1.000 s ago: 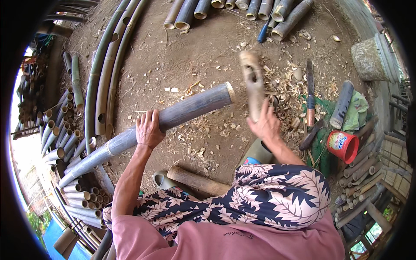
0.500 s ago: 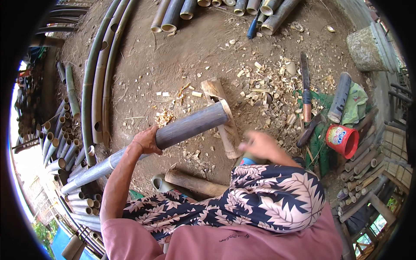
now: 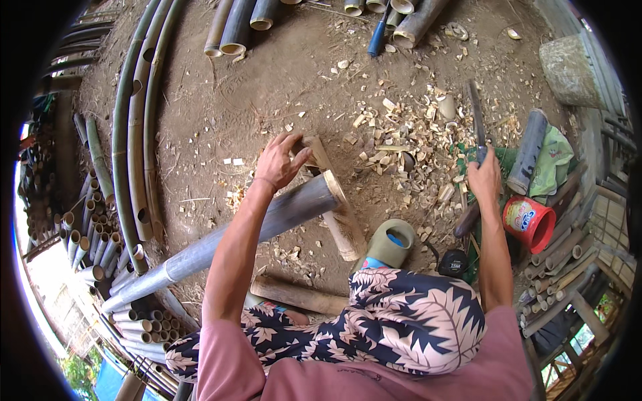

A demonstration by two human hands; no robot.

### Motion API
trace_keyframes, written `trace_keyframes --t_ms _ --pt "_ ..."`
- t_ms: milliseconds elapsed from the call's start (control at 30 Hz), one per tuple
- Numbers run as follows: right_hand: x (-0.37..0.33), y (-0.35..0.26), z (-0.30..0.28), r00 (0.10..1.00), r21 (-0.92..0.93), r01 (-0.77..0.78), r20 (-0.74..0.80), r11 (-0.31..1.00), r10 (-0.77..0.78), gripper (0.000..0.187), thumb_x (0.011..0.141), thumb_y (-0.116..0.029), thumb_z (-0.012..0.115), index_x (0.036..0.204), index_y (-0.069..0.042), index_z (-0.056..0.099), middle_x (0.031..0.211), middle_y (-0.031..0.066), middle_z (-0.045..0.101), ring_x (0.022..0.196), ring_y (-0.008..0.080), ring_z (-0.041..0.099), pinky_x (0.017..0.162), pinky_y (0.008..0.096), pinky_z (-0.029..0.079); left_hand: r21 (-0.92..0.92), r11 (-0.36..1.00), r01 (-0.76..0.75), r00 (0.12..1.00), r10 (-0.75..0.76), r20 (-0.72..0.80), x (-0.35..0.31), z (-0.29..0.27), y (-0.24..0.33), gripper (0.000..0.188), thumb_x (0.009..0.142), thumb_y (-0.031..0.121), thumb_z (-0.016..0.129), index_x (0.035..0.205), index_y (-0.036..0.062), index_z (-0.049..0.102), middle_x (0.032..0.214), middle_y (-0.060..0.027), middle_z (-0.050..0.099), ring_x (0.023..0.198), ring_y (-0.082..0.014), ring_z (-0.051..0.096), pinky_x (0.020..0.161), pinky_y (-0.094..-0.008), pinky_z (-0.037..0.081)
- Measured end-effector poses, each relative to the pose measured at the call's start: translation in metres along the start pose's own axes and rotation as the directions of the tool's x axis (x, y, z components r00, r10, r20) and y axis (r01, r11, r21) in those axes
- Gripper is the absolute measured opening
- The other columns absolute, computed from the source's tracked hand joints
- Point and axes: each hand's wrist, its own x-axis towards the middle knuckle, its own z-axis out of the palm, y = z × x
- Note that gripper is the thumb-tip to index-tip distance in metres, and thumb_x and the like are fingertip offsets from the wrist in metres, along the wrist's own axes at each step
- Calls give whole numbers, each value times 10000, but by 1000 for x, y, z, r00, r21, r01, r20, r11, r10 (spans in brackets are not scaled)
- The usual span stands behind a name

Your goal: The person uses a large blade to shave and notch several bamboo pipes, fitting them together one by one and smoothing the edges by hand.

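A long dark bamboo pole [image 3: 267, 219] slants from the lower left, its cut end resting across a short pale notched bamboo piece [image 3: 343, 230] on the dirt. Above the pole, my left hand [image 3: 279, 160] is open with its fingers apart, beside the far end of the notched piece; whether the fingertips touch it I cannot tell. My right hand [image 3: 485, 175] is closed around the handle of a machete [image 3: 477, 113], whose blade points away from me over the wood chips [image 3: 401, 147].
A red tub [image 3: 529, 222], a black tape measure [image 3: 453, 262] and a dark bamboo length [image 3: 528, 150] lie at the right. Beyond stands a dirty bucket [image 3: 570, 70]. Long bamboo poles [image 3: 137, 127] and stacked bamboo tubes [image 3: 93, 234] line the left. My green clog [image 3: 388, 244] is near the middle.
My left hand has let go of the bamboo pole and moved forward to the notched piece. My right hand has swung right and taken hold of the machete handle.
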Motion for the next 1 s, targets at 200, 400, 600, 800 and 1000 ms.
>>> trace_keyframes --t_ms 200,400,600,800,1000 --pt "-100 -66 -40 988 563 5 125 827 -91 433 958 -217 603 1289 42 497 965 155 630 826 243 629 753 381 509 -70 987 146 989 -147 -10 -25 2 -5 739 918 558 602 1424 35 474 1403 -233 518 1282 -403 510 1086 -430 406" --pt "-139 -128 -15 849 623 205 270 755 -454 347 949 -200 615 1217 7 540 858 143 619 752 247 640 672 364 508 12 970 241 840 -215 498 -85 -38 -17 1059 653 595 830 1441 32 403 1405 -228 505 1292 -361 508 1075 -504 435" --pt "-142 -171 -15 753 565 391 257 726 -606 328 939 -222 624 1159 7 546 877 196 646 736 371 665 649 445 528 361 919 156 932 -258 255 -126 -34 1 763 636 367 864 1242 73 507 1155 -128 601 1122 -288 589 978 -475 478" --pt "-144 -170 -8 713 527 433 295 731 -635 356 929 -216 629 1186 7 527 891 224 646 754 417 667 645 461 542 355 933 55 992 -90 83 -152 -8 -12 775 611 353 843 1254 87 501 1174 -143 572 1130 -308 566 963 -444 451" --pt "-143 -177 3 682 479 537 237 694 -692 348 925 -212 635 1164 15 523 889 246 643 718 426 669 585 479 548 178 959 220 863 -277 422 -136 -36 -18 857 591 439 861 1293 86 518 1155 -183 646 1069 -360 642 952 -454 500"
